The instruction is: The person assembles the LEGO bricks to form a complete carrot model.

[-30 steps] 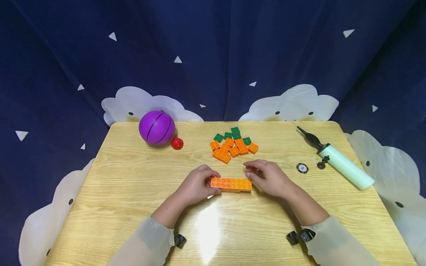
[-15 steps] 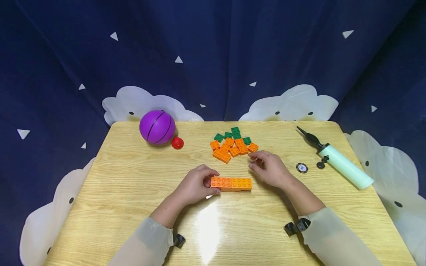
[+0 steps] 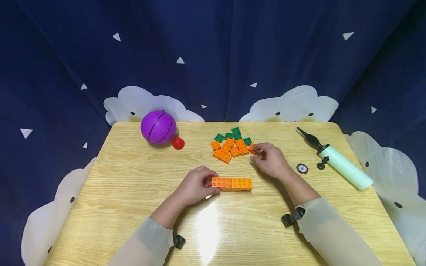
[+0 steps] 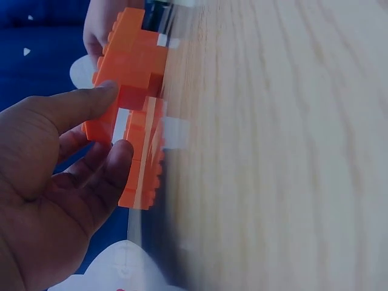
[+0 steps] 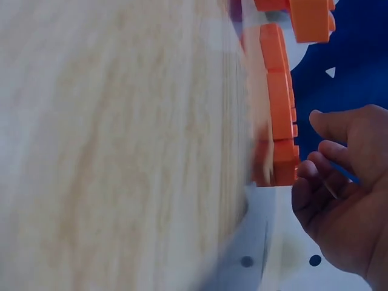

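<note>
In the head view, the left hand lies just below the centre of the frame, its thumb and fingers gripping the left end of a low, studded row of orange plastic bricks. The row runs left to right, deeper orange on its left half and yellower on its right, with more orange showing beneath the top bricks. The left wrist view shows the thumb against one side of it.

The right hand is right of centre, fingers bent, at the right end of a cluster of loose orange plastic bricks. Its index finger overlaps the small orange brick at that end; whether it touches cannot be told. The right wrist view shows a gap between thumb and fingers.

Small green plastic bricks lie along the cluster's upper edge. Left of centre sits a purple ball with black lines, a small round red piece just beside it. On the right are a black-and-white round disc, a small black knobbed piece and a pale mint cylindrical pump with a black nozzle, all on the wood-grained surface. A dark blue curtain with white triangles and clouds fills the top.
</note>
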Available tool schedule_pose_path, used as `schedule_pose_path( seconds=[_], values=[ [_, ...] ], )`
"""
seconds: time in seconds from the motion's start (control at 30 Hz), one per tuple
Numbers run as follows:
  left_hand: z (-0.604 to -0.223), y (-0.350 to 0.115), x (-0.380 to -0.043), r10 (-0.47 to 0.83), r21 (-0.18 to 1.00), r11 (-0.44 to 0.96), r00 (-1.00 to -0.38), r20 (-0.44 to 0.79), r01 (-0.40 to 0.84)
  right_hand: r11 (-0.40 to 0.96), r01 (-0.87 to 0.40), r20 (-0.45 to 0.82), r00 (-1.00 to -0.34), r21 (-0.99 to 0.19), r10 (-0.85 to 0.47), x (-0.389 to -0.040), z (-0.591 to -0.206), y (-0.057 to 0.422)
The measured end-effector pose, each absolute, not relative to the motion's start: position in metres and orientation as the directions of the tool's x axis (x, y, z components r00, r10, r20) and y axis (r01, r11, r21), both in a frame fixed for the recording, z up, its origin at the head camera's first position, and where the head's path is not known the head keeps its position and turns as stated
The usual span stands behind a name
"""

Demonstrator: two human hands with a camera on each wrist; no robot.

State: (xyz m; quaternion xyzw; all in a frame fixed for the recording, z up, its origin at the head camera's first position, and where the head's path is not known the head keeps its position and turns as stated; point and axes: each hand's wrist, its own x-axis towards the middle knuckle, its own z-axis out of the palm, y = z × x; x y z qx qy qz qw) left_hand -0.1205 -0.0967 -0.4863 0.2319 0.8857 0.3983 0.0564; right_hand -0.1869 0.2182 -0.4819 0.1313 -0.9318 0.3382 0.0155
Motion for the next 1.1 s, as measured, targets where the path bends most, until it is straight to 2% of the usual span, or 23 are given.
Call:
schedule_pose_path(
  seconds=[0.77,1.1],
  values=[
    [-0.487,-0.093,-0.126,0.421,0.717,0.612,-0.905,0.061,0.333,0.839,-0.131,0.005,-0.989,-0.528,-0.151,-0.212,-0.490,0.213],
    [-0.487,-0.092,-0.129,0.411,0.707,0.632,-0.911,0.040,0.317,0.812,-0.098,-0.014,-0.991,-0.576,-0.130,-0.211,-0.488,0.217]
  ],
)
